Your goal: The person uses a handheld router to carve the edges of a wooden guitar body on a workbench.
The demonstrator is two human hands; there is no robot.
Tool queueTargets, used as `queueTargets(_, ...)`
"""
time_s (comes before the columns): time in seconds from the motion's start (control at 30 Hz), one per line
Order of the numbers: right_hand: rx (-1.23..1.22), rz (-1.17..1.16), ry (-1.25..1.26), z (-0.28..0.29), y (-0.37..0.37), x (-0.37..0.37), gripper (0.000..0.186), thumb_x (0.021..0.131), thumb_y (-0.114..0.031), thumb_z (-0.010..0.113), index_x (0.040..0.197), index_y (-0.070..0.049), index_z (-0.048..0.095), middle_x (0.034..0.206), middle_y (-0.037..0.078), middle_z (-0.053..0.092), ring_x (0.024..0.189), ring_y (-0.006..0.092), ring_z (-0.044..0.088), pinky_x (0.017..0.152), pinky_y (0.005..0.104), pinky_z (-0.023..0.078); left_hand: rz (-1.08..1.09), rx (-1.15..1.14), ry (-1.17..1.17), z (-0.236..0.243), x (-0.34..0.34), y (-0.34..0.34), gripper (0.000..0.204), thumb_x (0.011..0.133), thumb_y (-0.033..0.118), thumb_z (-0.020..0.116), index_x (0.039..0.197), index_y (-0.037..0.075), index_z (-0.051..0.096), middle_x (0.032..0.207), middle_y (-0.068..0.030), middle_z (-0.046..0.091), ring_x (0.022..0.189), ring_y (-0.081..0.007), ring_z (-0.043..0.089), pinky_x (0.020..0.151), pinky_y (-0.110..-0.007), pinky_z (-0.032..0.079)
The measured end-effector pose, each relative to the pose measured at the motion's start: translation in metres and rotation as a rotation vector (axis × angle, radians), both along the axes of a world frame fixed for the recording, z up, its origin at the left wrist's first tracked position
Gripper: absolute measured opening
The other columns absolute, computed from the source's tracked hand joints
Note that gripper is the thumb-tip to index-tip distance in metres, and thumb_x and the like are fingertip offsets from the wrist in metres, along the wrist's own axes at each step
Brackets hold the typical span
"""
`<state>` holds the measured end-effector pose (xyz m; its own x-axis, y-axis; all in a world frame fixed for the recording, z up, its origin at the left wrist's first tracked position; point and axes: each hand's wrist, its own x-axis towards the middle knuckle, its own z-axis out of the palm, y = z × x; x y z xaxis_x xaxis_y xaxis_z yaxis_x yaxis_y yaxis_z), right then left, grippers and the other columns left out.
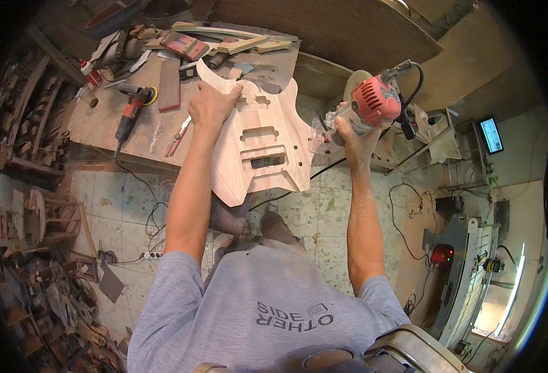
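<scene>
Holding pocketed guitar body [260, 118], probable router [374, 102]

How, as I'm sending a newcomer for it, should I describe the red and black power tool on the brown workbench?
On the brown workbench, look left of the pale wooden guitar body. Near the front edge lies the red and black power tool. Unlike the flat brown board beside it, it has a yellow-edged head.

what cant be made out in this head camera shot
All in the head view:
- Underside of the wooden guitar body: turned away, hidden by its own front face.
- Most fingers of the right grip: hidden behind the red power tool.
- Content of the wall screen: too small.
- Outer end of the left-side shelving: lost in the dark fisheye rim.
</scene>
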<state>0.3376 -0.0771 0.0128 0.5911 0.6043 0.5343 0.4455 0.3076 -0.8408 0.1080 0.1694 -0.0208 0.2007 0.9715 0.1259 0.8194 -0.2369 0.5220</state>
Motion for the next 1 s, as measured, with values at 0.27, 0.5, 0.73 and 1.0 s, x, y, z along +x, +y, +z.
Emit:
queueTargets(0.27, -0.032, 0.092, -0.001, 0.006, 0.010, 0.004, 0.058, 0.081, -0.011, 0.086, 0.131, -0.001, 0.058, 0.114, 0.011, 0.072, 0.102, 0.0200, 0.071, 0.092, 0.0366, 0.058, 0.010, -0.007, -0.012, 0.005, 0.000, -0.004, 0.099, 0.076, 0.073, 0.079, 0.118, -0.014, 0.058, 0.101, -0.0321, 0.074, 0.097, -0.0443, 0.075, 0.085, -0.049, 0.059)
queueTargets(0.5, -0.028, 0.141, 0.085, 0.002, 0.022, 0.004, 0.072, 0.076, -0.019, 0.094, 0.136, -0.004, 0.057, 0.121, 0.008, 0.069, 0.106, 0.0189, 0.069, 0.093, 0.0353, 0.057, 0.019, -0.005, -0.017, 0.005, 0.000, -0.004, 0.098, 0.076, 0.072, 0.079, 0.118, -0.014, 0.057, 0.101, -0.0322, 0.074, 0.097, -0.0448, 0.075, 0.086, -0.050, 0.059)
queueTargets(0.73, 0.005, 0.090, -0.029, -0.011, 0.038, 0.009, 0.059, 0.079, -0.009, 0.086, 0.130, -0.002, 0.058, 0.115, 0.011, 0.072, 0.103, 0.0196, 0.071, 0.093, 0.0363, 0.058, 0.024, -0.006, -0.035, 0.005, 0.000, -0.004, 0.096, 0.076, 0.072, 0.079, 0.116, -0.014, 0.059, 0.102, -0.0327, 0.074, 0.097, -0.0447, 0.075, 0.086, -0.050, 0.059)
queueTargets(1.0, -0.015, 0.137, -0.011, -0.002, 0.058, -0.006, 0.064, 0.080, -0.008, 0.087, 0.135, -0.004, 0.053, 0.116, 0.010, 0.071, 0.105, 0.0188, 0.070, 0.093, 0.0356, 0.058, 0.030, -0.010, -0.019, 0.007, 0.000, -0.007, 0.095, 0.078, 0.072, 0.078, 0.117, -0.013, 0.059, 0.101, -0.0316, 0.075, 0.098, -0.0439, 0.075, 0.087, -0.049, 0.059)
